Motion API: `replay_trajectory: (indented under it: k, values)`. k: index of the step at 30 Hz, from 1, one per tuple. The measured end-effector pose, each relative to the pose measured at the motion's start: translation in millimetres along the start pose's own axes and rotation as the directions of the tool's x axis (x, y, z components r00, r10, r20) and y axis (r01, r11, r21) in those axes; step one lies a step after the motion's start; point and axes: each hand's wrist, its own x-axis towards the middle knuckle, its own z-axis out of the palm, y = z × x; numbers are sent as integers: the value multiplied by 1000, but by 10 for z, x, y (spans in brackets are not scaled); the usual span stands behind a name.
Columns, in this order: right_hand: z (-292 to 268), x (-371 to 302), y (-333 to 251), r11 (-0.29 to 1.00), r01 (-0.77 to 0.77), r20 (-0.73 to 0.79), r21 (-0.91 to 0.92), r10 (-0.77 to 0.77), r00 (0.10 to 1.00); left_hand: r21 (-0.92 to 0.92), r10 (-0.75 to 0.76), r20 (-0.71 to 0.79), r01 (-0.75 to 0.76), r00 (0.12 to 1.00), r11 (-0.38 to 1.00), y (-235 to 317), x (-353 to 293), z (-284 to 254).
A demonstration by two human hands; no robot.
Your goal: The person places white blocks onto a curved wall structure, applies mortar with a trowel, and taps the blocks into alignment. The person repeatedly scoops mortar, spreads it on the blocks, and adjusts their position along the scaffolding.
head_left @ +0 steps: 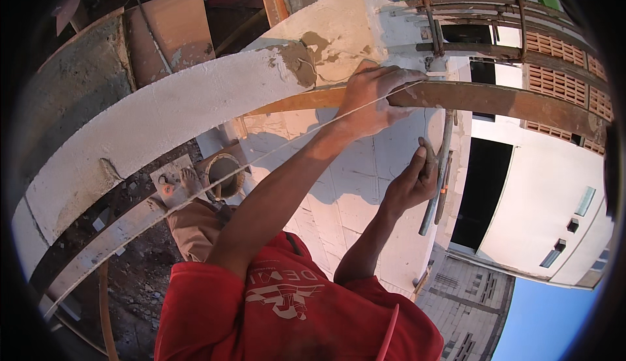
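Observation:
My left hand reaches over a long wooden board, its fingers closed round the board's edge beside the white block wall. A taut pale string runs past this hand. Lower and to the right, my right hand is closed, thumb and fingers pressed together. A thin line shows above its fingertips; what they hold is too small to make out. Just beside the right hand, a grey metal bar hangs down from the board. Wet grey mortar covers the wall top near my left hand.
Rusty steel reinforcing bars stretch out at the upper right. The white wall curves across the left. Below it stands a bucket of mortar by my foot on a plank. A white building fills the right side.

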Motion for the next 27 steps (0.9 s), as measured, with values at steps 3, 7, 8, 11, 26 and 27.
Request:
replay_trajectory:
  k: [3, 7, 8, 11, 26, 27]
  values:
    - [-130, -5, -129, 995, -46, 65, 86, 40, 997, -6, -57, 55, 58, 997, 998, 48, 9, -53]
    - [-213, -5, -288, 981, -176, 182, 78, 160, 970, -3, -167, 129, 169, 978, 986, 93, 25, -76]
    - [-219, -2, -337, 993, -89, 181, 81, 74, 981, 4, -138, 123, 139, 983, 990, 104, 33, -84]
    - [-282, 83, -507, 991, 130, 249, -14, -123, 961, 4, -107, 110, 107, 988, 994, 143, 58, -115]
    - [629, 2035, -1155, 439, 887, 876, -147, -359, 323, -177, -256, 167, 284, 952, 942, 448, 71, -230]
    - [681, 2099, -1111, 402, 912, 869, -79, -420, 260, -297, -233, 187, 281, 954, 912, 456, 66, -219]
